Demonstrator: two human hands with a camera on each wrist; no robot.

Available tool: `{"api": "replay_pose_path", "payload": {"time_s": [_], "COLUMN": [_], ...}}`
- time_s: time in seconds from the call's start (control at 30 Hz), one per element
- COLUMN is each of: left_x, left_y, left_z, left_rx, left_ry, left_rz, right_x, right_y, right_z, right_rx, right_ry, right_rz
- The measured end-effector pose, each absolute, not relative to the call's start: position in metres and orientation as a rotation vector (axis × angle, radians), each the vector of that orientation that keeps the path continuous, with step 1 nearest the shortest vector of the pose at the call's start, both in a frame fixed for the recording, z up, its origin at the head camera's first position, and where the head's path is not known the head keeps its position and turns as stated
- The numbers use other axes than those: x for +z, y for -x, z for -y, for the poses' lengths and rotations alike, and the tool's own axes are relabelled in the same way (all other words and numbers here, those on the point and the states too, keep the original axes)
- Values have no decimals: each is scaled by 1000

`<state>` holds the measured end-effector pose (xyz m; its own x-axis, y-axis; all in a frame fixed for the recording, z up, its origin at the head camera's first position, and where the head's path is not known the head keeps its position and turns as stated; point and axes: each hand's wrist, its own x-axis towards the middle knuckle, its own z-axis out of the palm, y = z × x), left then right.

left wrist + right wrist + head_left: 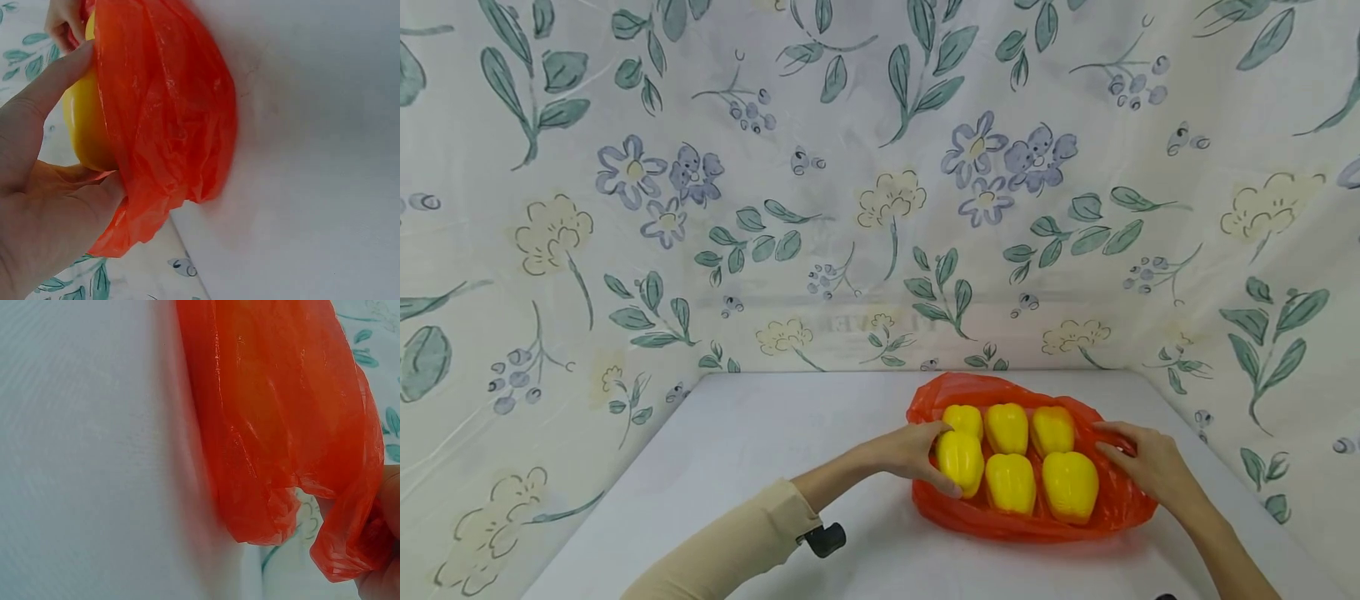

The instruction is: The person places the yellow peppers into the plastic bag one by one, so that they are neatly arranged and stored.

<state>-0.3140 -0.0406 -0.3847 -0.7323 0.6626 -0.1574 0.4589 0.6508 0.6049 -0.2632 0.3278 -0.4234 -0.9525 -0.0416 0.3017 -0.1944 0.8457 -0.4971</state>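
Note:
A red plastic bag (970, 518) lies spread open on the table, with several yellow bell peppers in two rows inside it. At the bag's left end, my left hand (912, 454) grips the front-left yellow bell pepper (961, 463), thumb on its near side and fingers at its far side. The left wrist view shows that hand (50, 206) around the pepper (87, 128), beside the bag's wall (169, 100). My right hand (1157, 467) pinches the bag's right edge. In the right wrist view, bunched red film (350, 544) sits between its partly visible fingers (390, 500).
Other peppers stand close together: a front-middle one (1011, 483), a front-right one (1070, 487) and a back row with a middle one (1007, 428). The white table (760, 433) extends to the left. A floral-print curtain (850, 167) encloses the back and sides.

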Motion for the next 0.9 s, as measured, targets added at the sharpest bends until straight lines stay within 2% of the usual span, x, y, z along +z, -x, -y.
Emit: {"api": "replay_pose_path", "payload": {"time_s": [0.9], "left_x": [-395], "left_y": [311], "left_z": [30], "left_rx": [784], "left_ry": [-909], "left_rz": [-2501], "right_x": [-420], "right_y": [262], "right_z": [-327], "right_rx": [776], "right_ry": [-165], "right_rz": [2752]}}
